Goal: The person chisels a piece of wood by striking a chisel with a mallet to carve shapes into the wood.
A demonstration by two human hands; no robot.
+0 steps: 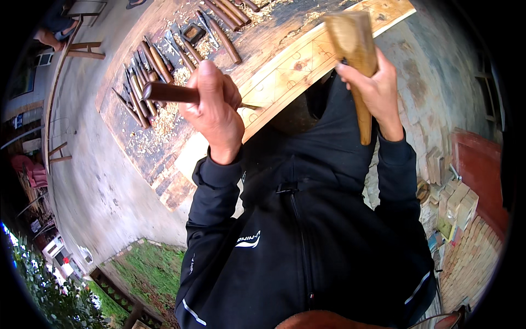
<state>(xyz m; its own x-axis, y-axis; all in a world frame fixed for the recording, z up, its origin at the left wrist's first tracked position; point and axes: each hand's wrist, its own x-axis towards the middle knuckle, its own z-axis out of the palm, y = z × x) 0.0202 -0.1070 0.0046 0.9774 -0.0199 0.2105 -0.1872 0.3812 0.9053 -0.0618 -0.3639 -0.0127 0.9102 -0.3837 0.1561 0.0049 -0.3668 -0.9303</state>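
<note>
My left hand (212, 112) grips a chisel with a dark brown wooden handle (167, 92), held slanting over a pale wooden board (304, 74) marked with drawn lines and curves; its thin blade reaches down onto the board's surface. My right hand (377, 88) is closed on a yellowish-brown wooden mallet (353, 38), raised near the board's right part, its head uppermost in view and handle hanging down toward my lap.
A worn workbench (142, 147) beneath the board bears rows of carving tools (148, 71), a small dark block (193, 33) and scattered shavings. Behind are a bench (82, 46) with a seated person (55, 33), stacked bricks (463, 208) and a red panel (476, 170).
</note>
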